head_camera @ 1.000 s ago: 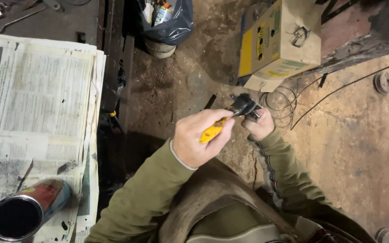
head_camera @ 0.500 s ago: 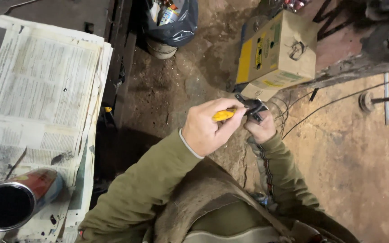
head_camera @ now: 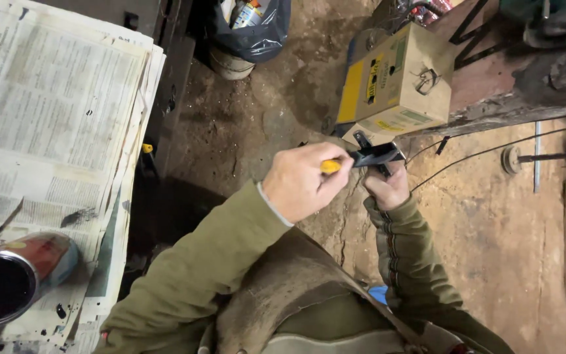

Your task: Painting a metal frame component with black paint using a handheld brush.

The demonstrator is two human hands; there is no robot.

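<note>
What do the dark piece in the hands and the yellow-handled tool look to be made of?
The dark bracket, gripped by the right hand, looks like thin metal coated black: flat, sharp-edged, faintly glossy. The tool's yellow handle, in the left hand, looks like smooth plastic, though only a stub shows; its working end is hidden.

Glossy black metal bracket (head_camera: 376, 156), yellow plastic handle (head_camera: 330, 166) — matt newspaper (head_camera: 47, 118), rough dirt floor (head_camera: 492, 229).
</note>
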